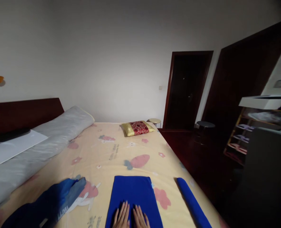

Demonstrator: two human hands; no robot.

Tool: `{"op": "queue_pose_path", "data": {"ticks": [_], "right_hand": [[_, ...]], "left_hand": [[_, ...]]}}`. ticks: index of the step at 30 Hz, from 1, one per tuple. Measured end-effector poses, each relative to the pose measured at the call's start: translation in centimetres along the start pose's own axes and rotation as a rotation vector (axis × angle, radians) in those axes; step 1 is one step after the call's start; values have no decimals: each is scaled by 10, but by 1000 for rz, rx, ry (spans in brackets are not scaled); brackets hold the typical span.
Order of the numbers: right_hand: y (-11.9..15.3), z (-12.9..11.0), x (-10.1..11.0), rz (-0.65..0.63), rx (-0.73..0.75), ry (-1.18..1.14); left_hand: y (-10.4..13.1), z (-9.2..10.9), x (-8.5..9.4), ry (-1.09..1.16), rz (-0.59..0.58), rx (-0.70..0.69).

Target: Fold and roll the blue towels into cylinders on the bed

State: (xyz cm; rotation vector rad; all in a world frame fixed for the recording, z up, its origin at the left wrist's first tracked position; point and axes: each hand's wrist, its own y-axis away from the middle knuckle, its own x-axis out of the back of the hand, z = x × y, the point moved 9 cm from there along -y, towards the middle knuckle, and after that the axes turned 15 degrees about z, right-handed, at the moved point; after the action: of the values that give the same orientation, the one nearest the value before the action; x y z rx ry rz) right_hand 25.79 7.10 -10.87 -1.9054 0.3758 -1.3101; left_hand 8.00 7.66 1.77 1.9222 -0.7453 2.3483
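A blue cloth (133, 187), folded into a flat rectangle, lies on the bed at the bottom centre. My left hand (121, 216) rests palm down on it with the fingers stretched out. Beside it, my right hand (140, 218) also lies flat on the cloth, fingers extended. Both wrists are cut off by the lower edge. To the right, a rolled blue cloth (192, 202) lies apart from my hands. A heap of dark blue and grey clothing (52, 199) is crumpled on the left.
A patterned yellow bedsheet (102, 183) covers the bed. A red and gold pillow (139, 128) sits at its far edge. Along the left lie a long grey bundle (57, 136) and a white board (16, 145). Stools (205, 124) and a shelf rack (237, 136) stand to the right.
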Motion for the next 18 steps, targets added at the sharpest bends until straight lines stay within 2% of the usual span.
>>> {"op": "queue_pose_path", "data": {"ticks": [4,6,8,10,12,15,18], "right_hand": [[-10,-9,-17,30,46,-46],[-16,-6,-23,-18,32,-65],[-27,-2,-26,-88,27,-92],[-44,5,-22,-152,11,-118],[-66,17,-14,-216,-39,-130],[-97,51,-3,-341,-195,-96],[-112,90,5,-437,-354,-24]], "left_hand": [[-12,40,-60,26,-53,-25],[-22,49,-81,38,-84,-29],[-34,52,-95,47,-100,-44],[-48,49,-97,41,-72,-61],[-63,40,-92,15,-14,-45],[-83,12,-82,-50,31,71],[-93,-20,-74,-136,47,223]]}}
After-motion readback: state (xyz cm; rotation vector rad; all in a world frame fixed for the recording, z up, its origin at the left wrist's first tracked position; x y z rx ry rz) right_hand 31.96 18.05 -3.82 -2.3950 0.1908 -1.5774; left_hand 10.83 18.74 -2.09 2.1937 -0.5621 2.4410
